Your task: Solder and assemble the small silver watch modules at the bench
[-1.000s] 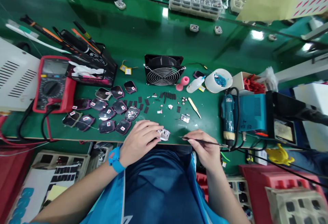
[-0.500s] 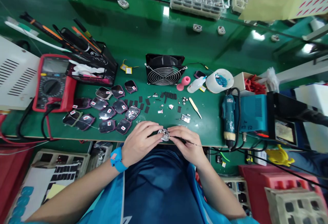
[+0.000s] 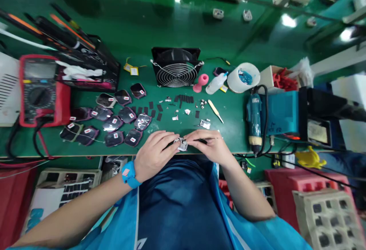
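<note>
At the bench's front edge, my left hand (image 3: 157, 151) closes its fingers and thumb on a small pale device housing (image 3: 182, 144) with parts inside. My right hand (image 3: 210, 145) pinches a thin dark tool (image 3: 203, 140), its kind too small to tell; its fingertips reach the right side of the housing. Beyond the hands lie a silver part (image 3: 204, 123), a cream-handled pointed tool (image 3: 215, 111) and several black pads (image 3: 185, 99). Watch-like units with dark screens and small labels (image 3: 113, 124) lie left of the hands.
A black fan (image 3: 176, 67) faces me. Behind to the right stand a pink holder (image 3: 201, 83), a white bottle (image 3: 216, 84) and a white tub (image 3: 233, 81). An electric screwdriver (image 3: 255, 120) sits beside a teal box (image 3: 281, 112). A red multimeter (image 3: 64, 105) stands left.
The camera view has shifted, so bench items sit higher and mostly further left. My right hand has turned, and its thin tool now lies nearly level. The left hand keeps hold of the housing.
</note>
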Tool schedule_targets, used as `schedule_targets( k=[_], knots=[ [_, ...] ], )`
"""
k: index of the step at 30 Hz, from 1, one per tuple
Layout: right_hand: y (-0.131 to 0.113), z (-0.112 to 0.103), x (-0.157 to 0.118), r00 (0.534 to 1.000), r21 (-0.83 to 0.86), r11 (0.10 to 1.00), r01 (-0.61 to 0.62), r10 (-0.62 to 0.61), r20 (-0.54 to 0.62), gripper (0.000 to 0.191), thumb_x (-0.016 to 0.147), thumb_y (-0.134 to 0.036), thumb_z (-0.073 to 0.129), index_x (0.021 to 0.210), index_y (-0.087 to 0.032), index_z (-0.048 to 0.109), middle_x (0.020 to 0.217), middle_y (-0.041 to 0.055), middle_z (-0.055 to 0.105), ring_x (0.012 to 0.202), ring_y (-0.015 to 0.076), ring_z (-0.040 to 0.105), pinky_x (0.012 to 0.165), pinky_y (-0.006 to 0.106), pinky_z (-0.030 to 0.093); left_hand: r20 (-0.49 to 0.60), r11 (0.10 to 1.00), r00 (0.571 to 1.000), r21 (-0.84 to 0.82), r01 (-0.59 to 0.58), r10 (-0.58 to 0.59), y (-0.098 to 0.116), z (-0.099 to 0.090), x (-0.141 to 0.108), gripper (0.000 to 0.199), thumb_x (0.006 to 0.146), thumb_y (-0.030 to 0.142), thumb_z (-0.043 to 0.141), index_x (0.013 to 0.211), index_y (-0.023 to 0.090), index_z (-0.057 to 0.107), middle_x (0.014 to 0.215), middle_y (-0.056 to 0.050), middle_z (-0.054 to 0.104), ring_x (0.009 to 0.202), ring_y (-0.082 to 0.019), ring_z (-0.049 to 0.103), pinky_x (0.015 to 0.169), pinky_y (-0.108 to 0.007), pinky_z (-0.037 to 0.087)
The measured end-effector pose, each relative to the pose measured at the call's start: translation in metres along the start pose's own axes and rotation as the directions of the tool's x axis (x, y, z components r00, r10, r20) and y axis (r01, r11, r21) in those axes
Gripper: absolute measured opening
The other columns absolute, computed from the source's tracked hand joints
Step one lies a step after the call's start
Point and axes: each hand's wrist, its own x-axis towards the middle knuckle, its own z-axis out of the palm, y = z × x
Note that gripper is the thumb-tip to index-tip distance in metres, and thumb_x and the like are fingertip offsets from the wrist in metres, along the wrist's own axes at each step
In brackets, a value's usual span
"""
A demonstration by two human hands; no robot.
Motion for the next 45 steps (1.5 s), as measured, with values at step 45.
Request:
schedule_targets(
  k=[45],
  knots=[
    [0.006,-0.006,-0.013,0.981,0.095,0.994,0.062,-0.043,-0.187,0.008,0.095,-0.020,0.070,0.091,-0.018,0.076,0.091,0.0060,0.079,0.086,0.0183,0.074,0.082,0.033,0.061,0.086,0.991,0.990,-0.068,0.116,-0.110,0.003,0.002,0.009,0.031,0.092,0.016,0.074,0.119,0.016,0.059,0.114,-0.012,0.072,0.112,-0.026,0.069,0.101,-0.047,0.058]
  ],
)
